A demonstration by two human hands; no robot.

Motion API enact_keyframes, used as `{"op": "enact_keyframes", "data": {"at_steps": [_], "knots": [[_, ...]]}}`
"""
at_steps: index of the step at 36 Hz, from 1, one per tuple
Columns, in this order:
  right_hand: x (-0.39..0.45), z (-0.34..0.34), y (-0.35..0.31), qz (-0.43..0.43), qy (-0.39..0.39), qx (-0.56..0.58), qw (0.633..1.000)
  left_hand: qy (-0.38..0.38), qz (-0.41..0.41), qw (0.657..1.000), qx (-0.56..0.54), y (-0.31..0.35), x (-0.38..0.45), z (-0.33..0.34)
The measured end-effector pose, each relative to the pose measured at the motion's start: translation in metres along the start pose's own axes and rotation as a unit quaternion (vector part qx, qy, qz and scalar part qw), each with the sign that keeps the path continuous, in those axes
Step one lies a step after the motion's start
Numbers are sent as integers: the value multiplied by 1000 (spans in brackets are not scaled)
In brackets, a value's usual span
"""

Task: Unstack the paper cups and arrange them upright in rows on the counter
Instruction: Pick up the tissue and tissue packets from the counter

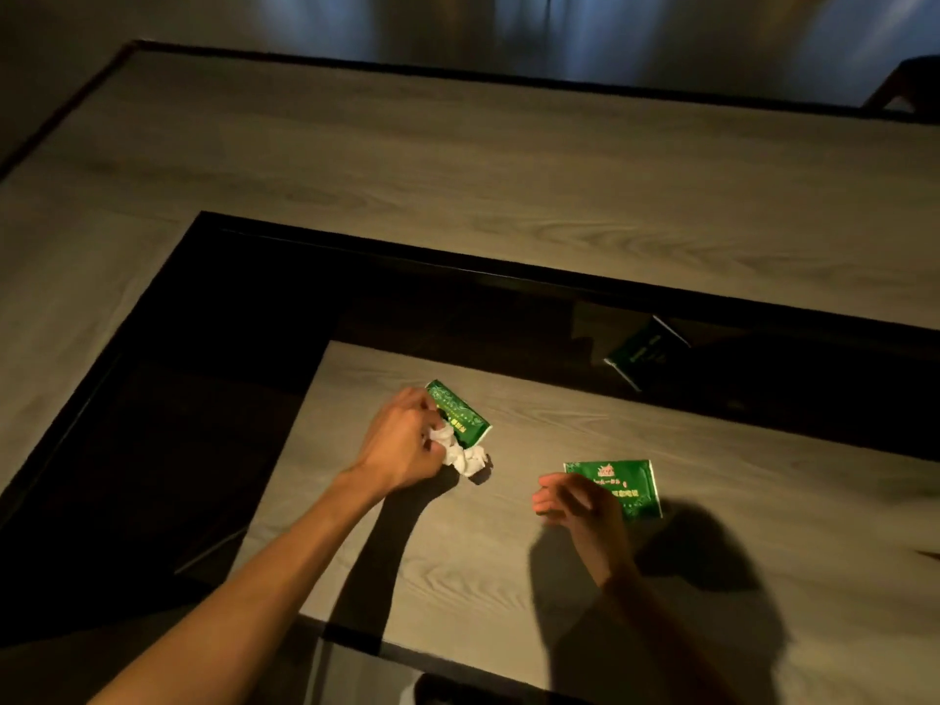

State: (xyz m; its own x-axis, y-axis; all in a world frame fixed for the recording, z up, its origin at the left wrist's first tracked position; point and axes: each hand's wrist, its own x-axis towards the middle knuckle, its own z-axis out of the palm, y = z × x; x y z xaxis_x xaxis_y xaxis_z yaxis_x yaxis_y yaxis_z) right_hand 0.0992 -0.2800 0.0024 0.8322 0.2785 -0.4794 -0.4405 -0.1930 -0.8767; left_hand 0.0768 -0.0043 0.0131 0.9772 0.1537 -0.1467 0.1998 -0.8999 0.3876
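Upper counter (458,160): wood grain, dark edging, wraps from 9 round to 2 o'clock.
Dark step: black band between upper counter and lower top.
Lower top (508,552): far edge runs 10 to 3 o'clock; near edge at 6; bare wood at 4 o'clock.
Left hand (402,440): 10 o'clock of centre, fingers curled round crumpled white tissue (465,457), touching left packet (460,417).
Right hand (575,501): loosely curled, holding nothing, just beside right packet (628,488).
Third packet (643,356): 2 o'clock, dim in the step.
Cups: none in view.
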Motion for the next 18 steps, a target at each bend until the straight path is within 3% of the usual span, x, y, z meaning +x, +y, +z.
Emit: {"op": "enact_keyframes", "data": {"at_steps": [4,7,9,12,18], "knots": [[0,-21,8,-100,52,-206,972,-77,45,993,75,2,39,6],[14,-50,7,-127,65,-371,918,-142,69,979,129,8,53,14],[23,-66,7,-156,49,-446,880,-143,78,978,133,7,49,20],[37,-83,11,-186,7,-507,841,-110,85,983,121,5,45,25],[44,-91,2,-137,-7,-559,817,-120,49,980,151,19,49,19]]}}
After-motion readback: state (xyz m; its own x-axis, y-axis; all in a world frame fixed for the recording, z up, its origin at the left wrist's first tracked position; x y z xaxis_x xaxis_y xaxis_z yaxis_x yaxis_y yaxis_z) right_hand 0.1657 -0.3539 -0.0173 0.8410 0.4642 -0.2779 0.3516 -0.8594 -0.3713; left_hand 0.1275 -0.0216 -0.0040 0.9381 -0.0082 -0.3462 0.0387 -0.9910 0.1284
